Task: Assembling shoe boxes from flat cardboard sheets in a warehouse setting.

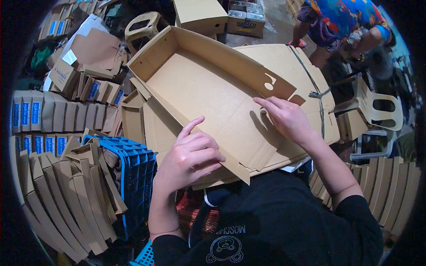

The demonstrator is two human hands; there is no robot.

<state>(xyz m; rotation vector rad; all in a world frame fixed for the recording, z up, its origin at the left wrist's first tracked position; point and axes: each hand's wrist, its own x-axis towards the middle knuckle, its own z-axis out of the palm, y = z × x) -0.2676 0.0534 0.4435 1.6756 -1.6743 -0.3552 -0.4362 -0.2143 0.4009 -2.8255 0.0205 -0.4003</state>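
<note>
A long tray-like cardboard box [208, 84] lies in front of me, its far and side walls standing and its near end flat. Its right wall has a rounded cutout. My left hand [191, 153] is over the near part of the left wall, fingers curled at the edge with one finger raised; the contact underneath is partly hidden. Above the right part of the box floor hovers my right hand [286, 117], fingers stretched to the left and thumb apart, casting a shadow. Beneath the box is a stack of flat cardboard sheets [317, 75] tied with dark cord.
A blue plastic crate [137, 177] stands at my left, beside rows of folded cardboard boxes [57, 111]. More cardboard pieces [386, 190] stand at right. A plastic stool [143, 26] is at the far left, a pale chair [377, 104] at right. Another person [348, 20] bends at the far right.
</note>
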